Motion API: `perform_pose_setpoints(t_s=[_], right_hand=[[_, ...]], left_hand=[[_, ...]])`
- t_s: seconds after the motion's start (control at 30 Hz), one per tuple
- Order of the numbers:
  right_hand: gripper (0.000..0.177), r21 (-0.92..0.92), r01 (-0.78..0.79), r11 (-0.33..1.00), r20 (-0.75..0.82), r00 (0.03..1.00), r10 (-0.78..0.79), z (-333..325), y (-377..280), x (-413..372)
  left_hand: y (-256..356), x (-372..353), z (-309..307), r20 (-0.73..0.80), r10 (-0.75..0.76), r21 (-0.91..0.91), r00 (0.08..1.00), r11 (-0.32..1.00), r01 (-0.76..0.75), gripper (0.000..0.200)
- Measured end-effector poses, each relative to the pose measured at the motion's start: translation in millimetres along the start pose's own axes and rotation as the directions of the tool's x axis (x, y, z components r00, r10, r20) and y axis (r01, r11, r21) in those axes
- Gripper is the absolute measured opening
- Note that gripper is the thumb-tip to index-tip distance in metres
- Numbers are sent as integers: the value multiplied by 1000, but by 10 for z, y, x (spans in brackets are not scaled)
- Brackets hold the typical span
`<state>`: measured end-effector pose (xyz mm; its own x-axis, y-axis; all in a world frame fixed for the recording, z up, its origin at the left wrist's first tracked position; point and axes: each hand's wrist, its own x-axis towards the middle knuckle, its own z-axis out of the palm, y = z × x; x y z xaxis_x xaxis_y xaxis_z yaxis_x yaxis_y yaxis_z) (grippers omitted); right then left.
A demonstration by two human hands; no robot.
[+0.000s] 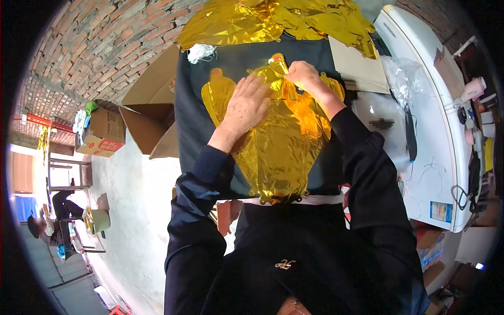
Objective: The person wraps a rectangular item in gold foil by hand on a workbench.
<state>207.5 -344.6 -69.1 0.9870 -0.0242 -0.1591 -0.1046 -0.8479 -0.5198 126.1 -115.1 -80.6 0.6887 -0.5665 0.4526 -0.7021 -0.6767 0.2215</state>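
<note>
A flat, uninflated gold foil balloon [281, 157] lies on the black-covered table, with rounded lobes at both sides and small tabs along its near edge. My left hand [245, 105] rests on its upper left part, fingers stretched out and slightly blurred. At the upper right, my right hand [307, 79] is closed in a pinch on the foil near the top edge. The fingertips are partly hidden. Beneath my right wrist the foil is creased and shines orange. A small reddish patch shows on the tab at the top.
More gold foil sheets [231, 23] lie across the table's far end, near a white thread bundle [201, 52]. Cardboard [359, 65] and clear plastic bags [380, 126] are at right, beside a white appliance [420, 131]. Open cardboard boxes [152, 113] stand left. Another person [52, 223] sits far left.
</note>
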Motion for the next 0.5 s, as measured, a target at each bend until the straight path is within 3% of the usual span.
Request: perform_pose_setpoints(t_s=[0.3,0.4,0.5], right_hand=[[30,32,176,984,-167,971,-169,103,88,-56],[29,-60,197,979,-181,962,-205,125,102,-33],[29,89,251,964,-279,935,-218,200,222,-11]], left_hand=[[184,9,362,70,40,56,997,997,-44,51],[233,-14,361,58,41,99,997,994,-47,52],[255,-9,349,66,23,118,998,993,-31,51]])
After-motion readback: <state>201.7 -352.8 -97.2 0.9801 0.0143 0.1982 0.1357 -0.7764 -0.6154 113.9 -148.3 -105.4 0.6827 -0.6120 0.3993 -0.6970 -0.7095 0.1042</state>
